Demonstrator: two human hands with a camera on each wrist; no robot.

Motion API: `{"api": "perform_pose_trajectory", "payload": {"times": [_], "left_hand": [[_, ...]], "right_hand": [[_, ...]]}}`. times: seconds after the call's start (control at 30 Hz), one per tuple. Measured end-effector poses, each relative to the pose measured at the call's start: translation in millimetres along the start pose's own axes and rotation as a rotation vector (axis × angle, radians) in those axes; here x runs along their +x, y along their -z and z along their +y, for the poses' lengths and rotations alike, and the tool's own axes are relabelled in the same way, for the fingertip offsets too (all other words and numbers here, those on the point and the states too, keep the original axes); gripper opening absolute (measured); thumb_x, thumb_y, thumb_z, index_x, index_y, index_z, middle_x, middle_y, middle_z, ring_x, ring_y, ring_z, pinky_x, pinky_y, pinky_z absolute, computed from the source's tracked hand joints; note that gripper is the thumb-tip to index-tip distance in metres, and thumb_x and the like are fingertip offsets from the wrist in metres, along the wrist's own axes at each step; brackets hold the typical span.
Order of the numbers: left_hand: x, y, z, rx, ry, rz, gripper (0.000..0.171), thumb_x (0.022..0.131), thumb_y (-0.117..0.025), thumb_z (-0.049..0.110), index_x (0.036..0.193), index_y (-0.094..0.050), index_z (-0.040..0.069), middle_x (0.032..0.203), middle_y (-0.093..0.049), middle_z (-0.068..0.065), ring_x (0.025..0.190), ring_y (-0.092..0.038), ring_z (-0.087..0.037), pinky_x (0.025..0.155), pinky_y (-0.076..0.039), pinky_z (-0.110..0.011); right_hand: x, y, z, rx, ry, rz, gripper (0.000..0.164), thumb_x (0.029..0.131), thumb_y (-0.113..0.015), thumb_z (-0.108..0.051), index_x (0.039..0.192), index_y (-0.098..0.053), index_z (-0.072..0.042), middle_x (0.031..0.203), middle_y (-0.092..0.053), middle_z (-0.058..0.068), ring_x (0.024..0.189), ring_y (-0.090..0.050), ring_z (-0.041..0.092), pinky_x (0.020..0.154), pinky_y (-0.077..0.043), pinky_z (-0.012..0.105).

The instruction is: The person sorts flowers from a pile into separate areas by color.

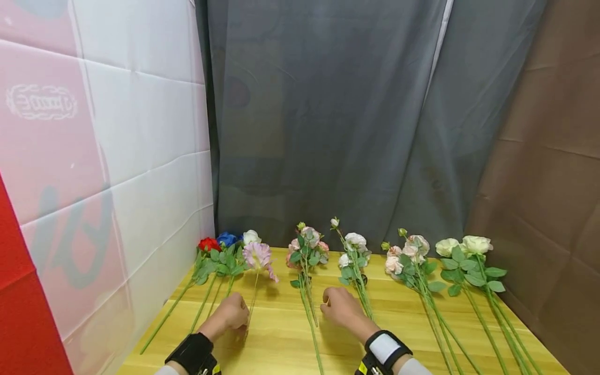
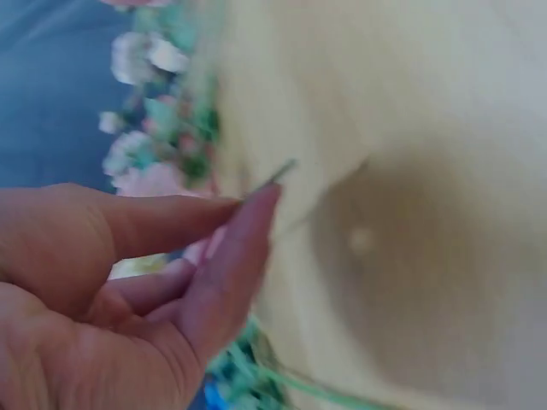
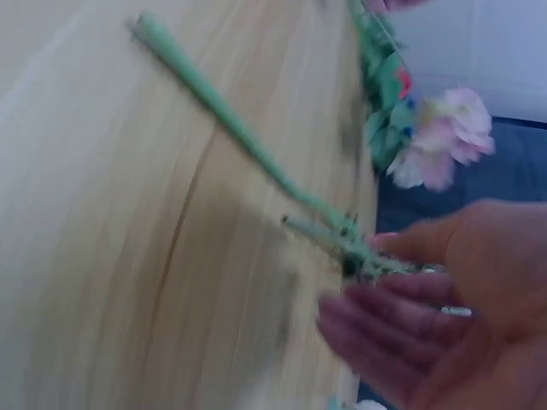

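Note:
My left hand [image 1: 230,311] pinches the thin stem of a frilly lilac-pink flower [image 1: 257,255] between thumb and fingers. In the left wrist view the stem's cut end [image 2: 284,169] pokes out past the fingertips, over its shadow on the wood. The bloom leans toward the dark curtain. My right hand [image 1: 344,307] hovers beside a spray of pink roses [image 1: 308,245], its fingers loosely bent and holding nothing. In the right wrist view the green stems [image 3: 231,124] of that spray lie just past the fingers. White roses [image 1: 354,242] lie on the other side of this hand.
A red rose [image 1: 208,244], a blue rose [image 1: 227,239] and a white rose [image 1: 251,237] lie at the left of the wooden table [image 1: 276,344]. Peach roses [image 1: 408,252] and cream roses [image 1: 475,244] lie at right. A grey curtain [image 1: 319,130] hangs behind; white sheeting [image 1: 150,130] stands left.

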State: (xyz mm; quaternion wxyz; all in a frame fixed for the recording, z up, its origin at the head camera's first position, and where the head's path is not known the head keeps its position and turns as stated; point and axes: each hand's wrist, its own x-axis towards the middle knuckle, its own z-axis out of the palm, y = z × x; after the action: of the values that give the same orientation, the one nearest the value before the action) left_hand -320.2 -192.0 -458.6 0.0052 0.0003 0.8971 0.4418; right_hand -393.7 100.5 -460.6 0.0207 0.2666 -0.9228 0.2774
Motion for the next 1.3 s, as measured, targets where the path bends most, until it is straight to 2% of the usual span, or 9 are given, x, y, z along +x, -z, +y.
{"api": "perform_pose_trajectory", "payload": {"times": [0.07,0.13,0.2,0.33,0.53,0.67,0.9,1.07,1.3], "left_hand": [[-0.7,0.0,8.8,-0.13,-0.056,0.004,0.031,0.086,-0.058,-0.016,0.066,-0.048,0.005,0.061,-0.048,-0.004,0.052,-0.052,-0.014,0.049,-0.055,-0.032],[0.6,-2.1,22.5,-0.246,-0.097,0.004,0.012,0.086,-0.06,-0.017,0.082,-0.059,-0.006,0.072,-0.058,-0.011,0.062,-0.063,-0.019,0.059,-0.063,-0.038],[4.1,-7.4,37.5,-0.318,-0.129,0.006,0.014,0.087,-0.06,-0.016,0.1,-0.062,-0.014,0.083,-0.063,-0.018,0.068,-0.068,-0.023,0.063,-0.064,-0.038],[10.9,-21.9,64.2,-0.37,-0.166,0.002,0.018,0.089,-0.061,-0.016,0.106,-0.063,-0.015,0.087,-0.064,-0.019,0.071,-0.068,-0.023,0.068,-0.064,-0.04],[13.1,-34.7,74.3,-0.338,-0.196,0.02,0.014,0.09,-0.063,-0.013,0.104,-0.065,-0.011,0.087,-0.063,-0.014,0.073,-0.068,-0.023,0.071,-0.063,-0.045],[12.1,-35.4,69.8,-0.289,-0.219,0.024,0.013,0.09,-0.066,-0.011,0.103,-0.067,-0.01,0.086,-0.066,-0.011,0.077,-0.068,-0.025,0.074,-0.062,-0.046],[14.0,-33.0,66.3,-0.259,-0.271,-0.012,0.013,0.09,-0.072,-0.006,0.102,-0.068,-0.008,0.085,-0.067,-0.009,0.078,-0.067,-0.023,0.073,-0.062,-0.043],[14.8,-28.8,57.3,-0.233,-0.275,-0.04,0.016,0.092,-0.073,0.0,0.106,-0.068,-0.005,0.09,-0.066,-0.008,0.079,-0.065,-0.02,0.073,-0.06,-0.044],[10.7,-13.6,31.9,-0.101,-0.26,0.017,0.011,0.092,-0.073,0.004,0.101,-0.068,0.0,0.091,-0.065,-0.005,0.081,-0.062,-0.019,0.068,-0.054,-0.035]], "right_hand": [[-3,2,-6,0.202,0.041,-0.079,0.021,0.095,-0.068,-0.007,0.109,-0.067,0.009,0.09,-0.068,0.012,0.07,-0.067,0.024,0.061,-0.057,0.038],[-5,2,-16,0.445,0.046,-0.187,0.03,0.097,-0.066,-0.006,0.119,-0.062,0.014,0.096,-0.068,0.016,0.082,-0.072,0.035,0.071,-0.062,0.044],[-6,1,-28,0.628,0.026,-0.264,0.037,0.099,-0.065,-0.007,0.126,-0.059,0.016,0.103,-0.067,0.017,0.093,-0.073,0.039,0.08,-0.062,0.046],[-5,-4,-50,0.79,0.007,-0.273,0.036,0.098,-0.065,-0.005,0.127,-0.059,0.015,0.104,-0.069,0.017,0.098,-0.073,0.038,0.087,-0.061,0.046],[-3,-8,-61,0.781,-0.013,-0.157,0.023,0.094,-0.066,0.002,0.115,-0.065,0.014,0.09,-0.074,0.02,0.084,-0.075,0.038,0.078,-0.063,0.048],[-4,-9,-58,0.784,-0.02,-0.165,0.019,0.093,-0.065,0.006,0.11,-0.066,0.014,0.09,-0.072,0.026,0.081,-0.075,0.037,0.076,-0.063,0.048],[-1,-7,-52,0.748,-0.012,-0.16,0.017,0.093,-0.064,0.006,0.109,-0.068,0.011,0.083,-0.073,0.018,0.078,-0.075,0.034,0.075,-0.063,0.049],[6,-5,-42,0.66,0.011,-0.106,0.01,0.094,-0.064,0.006,0.103,-0.068,0.008,0.08,-0.071,0.015,0.075,-0.074,0.032,0.073,-0.063,0.049],[24,3,-9,0.458,0.019,0.068,0.007,0.09,-0.06,0.012,0.092,-0.067,0.009,0.072,-0.068,0.017,0.068,-0.073,0.032,0.062,-0.063,0.04]]}}
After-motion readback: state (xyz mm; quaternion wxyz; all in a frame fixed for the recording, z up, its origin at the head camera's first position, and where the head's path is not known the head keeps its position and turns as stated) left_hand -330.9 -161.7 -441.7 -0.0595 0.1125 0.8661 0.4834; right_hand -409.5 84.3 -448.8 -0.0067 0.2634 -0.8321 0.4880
